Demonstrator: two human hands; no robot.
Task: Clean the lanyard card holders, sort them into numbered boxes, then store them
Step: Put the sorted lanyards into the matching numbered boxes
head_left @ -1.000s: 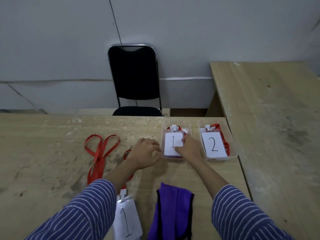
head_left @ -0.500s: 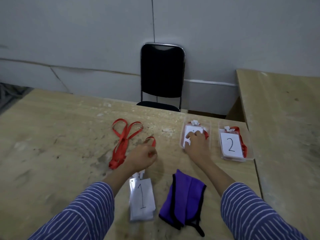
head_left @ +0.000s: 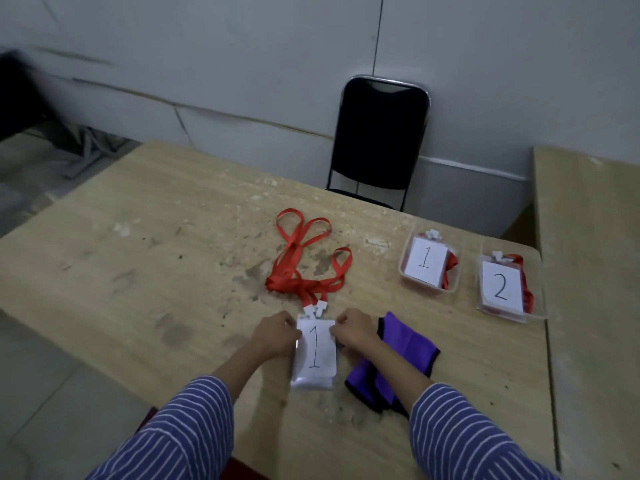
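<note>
both hands' (head_left: 275, 332) (head_left: 355, 330) curled fingers seemingly pinching the glossy rectangular card holder (head_left: 314, 355)

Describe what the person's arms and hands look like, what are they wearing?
Both arms wear long sleeves in dark blue with thin white stripes; the left sleeve and the right sleeve are pushed up, so the forearms show. The left hand and right hand are bare: no gloves, rings, watch or markings visible.

One head-worn wide-angle view looks forward and down, close over the scuffed wooden table (head_left: 145, 271); wall at twelve o'clock.
</note>
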